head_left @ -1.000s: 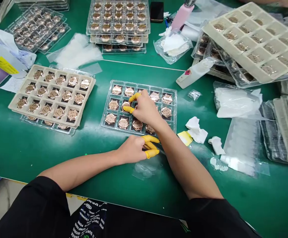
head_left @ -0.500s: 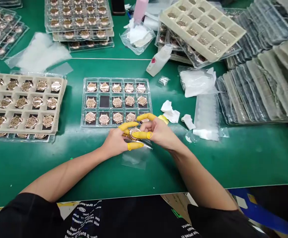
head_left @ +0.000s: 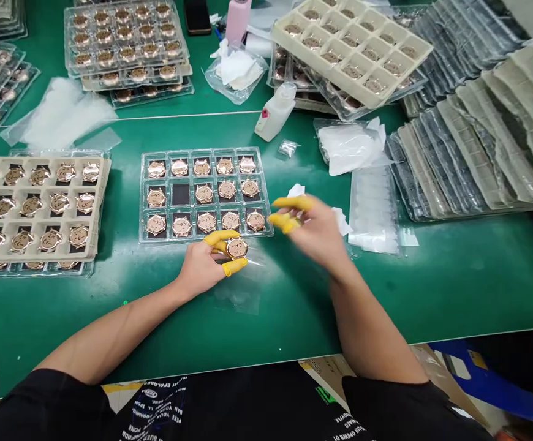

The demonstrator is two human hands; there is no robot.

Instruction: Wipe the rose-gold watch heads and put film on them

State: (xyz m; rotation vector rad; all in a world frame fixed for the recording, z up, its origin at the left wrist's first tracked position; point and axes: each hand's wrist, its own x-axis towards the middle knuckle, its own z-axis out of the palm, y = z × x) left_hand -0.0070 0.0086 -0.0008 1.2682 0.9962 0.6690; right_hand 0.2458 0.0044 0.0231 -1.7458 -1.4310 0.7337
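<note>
My left hand (head_left: 206, 263), with yellow finger cots on its thumb and fingers, grips a gold-coloured watch case (head_left: 237, 247) by its edges, its marked round back facing up. My right hand (head_left: 315, 229), also in yellow finger cots, is over the table to the right of the watch case and apart from it. Motion blurs its fingers, so whether they hold anything is unclear. Just beyond my hands lies a clear plastic tray (head_left: 165, 211) of similar watch cases; one compartment (head_left: 181, 194) in its middle row shows only a dark pad.
A beige tray (head_left: 96, 229) of watch cases is stacked at the left. More filled trays (head_left: 186, 55) stand at the back. A white bottle (head_left: 275, 113), plastic bags (head_left: 351, 147) and tissue scraps (head_left: 296, 190) lie around. Stacked trays (head_left: 468, 141) lean at the right.
My right hand has let go of the watch case and moved right, away from it. My left hand still holds the case. The whole view has shifted slightly.
</note>
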